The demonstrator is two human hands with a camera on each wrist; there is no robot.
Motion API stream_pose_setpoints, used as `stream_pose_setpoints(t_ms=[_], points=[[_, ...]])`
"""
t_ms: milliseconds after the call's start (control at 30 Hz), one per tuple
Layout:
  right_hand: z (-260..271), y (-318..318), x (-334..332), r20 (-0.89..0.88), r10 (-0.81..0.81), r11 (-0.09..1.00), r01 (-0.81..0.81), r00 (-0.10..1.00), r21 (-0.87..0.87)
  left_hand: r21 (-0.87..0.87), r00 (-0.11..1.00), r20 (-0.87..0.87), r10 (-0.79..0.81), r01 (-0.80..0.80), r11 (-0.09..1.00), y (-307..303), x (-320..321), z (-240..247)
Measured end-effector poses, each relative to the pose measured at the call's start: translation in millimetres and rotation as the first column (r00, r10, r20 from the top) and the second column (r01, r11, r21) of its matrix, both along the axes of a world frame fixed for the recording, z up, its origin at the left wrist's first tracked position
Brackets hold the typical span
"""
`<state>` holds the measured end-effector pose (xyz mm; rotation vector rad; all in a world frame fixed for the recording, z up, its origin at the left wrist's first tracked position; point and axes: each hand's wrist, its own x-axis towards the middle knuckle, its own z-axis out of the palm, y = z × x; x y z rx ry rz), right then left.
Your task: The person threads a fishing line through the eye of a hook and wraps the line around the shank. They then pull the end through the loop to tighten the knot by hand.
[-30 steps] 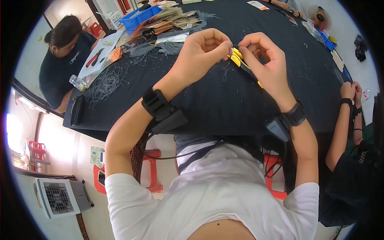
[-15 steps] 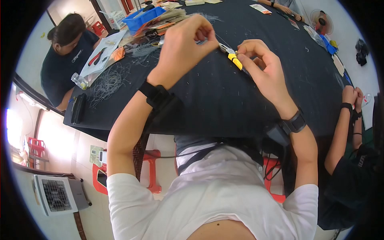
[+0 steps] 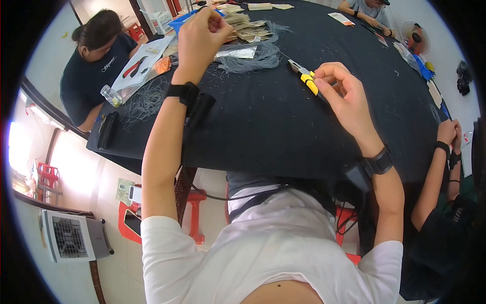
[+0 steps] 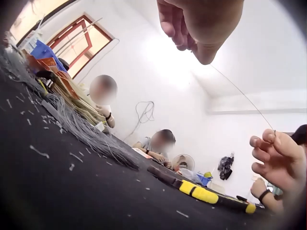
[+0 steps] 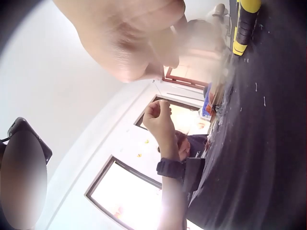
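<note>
A thin line stretches through the air between my two hands in the left wrist view. My left hand, raised high at the left, pinches one end of it between thumb and forefinger. The other end is pinched by my right hand, held lower over the table with its fingers curled. Yellow-and-black pliers lie on the black cloth beside the right fingertips, metal nose pointing away to the left. In the right wrist view, their handle shows at the top right.
Bundles of grey line and stacked cards lie at the back left, by a blue bin. Red-handled pliers and a small jar are near a seated person. Short clippings dot the black tablecloth.
My left hand has moved up and left, away from my right hand, drawing the line out between them. The right hand has shifted slightly right and down, uncovering more of the pliers.
</note>
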<state>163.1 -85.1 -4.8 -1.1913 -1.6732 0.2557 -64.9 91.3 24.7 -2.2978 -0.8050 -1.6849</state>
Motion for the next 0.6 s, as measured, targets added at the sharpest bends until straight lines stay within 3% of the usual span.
stream_pose_setpoints(t_ms=[267, 600], points=[[1.7, 0.3, 4.9, -0.020, -0.025, 0.998, 0.023, 1.000, -0.060, -0.019, 0.980, 0.051, 0.191, -0.190, 0.982, 42.2, -36.9, -5.7], [1.4, 3.8, 9.5, -0.047, -0.066, 0.996, 0.064, 0.997, -0.061, -0.067, 0.975, 0.152, 0.164, -0.155, 0.986, 50.2, -47.9, -2.5]])
